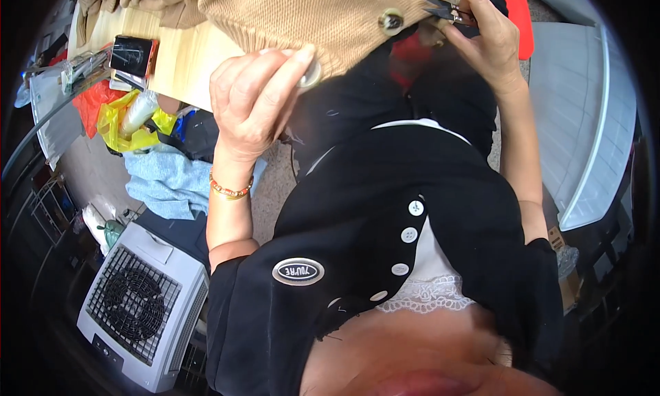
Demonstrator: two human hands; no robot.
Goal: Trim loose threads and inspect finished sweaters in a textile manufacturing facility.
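Note:
A tan ribbed garment (295, 14) hangs over the table edge and across my lap. My left hand (251, 97) is closed on its near edge, thumb and fingers pinching beside a pale round button (311, 74). Farther right on the cloth sits a dark-centred button (392, 23). My right hand (489, 42) holds small black thread snips (447, 9), their blades pointing left towards the garment. The thumb and fingertips of that hand are also close to the garment's right edge; whether they grip the cloth I cannot tell.
The pale wooden table (185, 56) carries a black box-like item (133, 56) at left. Below hang yellow bags (113, 124) and a light blue cloth (165, 179). A grey fan unit (137, 300) stands lower left, a white panel-like bin (570, 107) right, something red (519, 25) behind my right hand.

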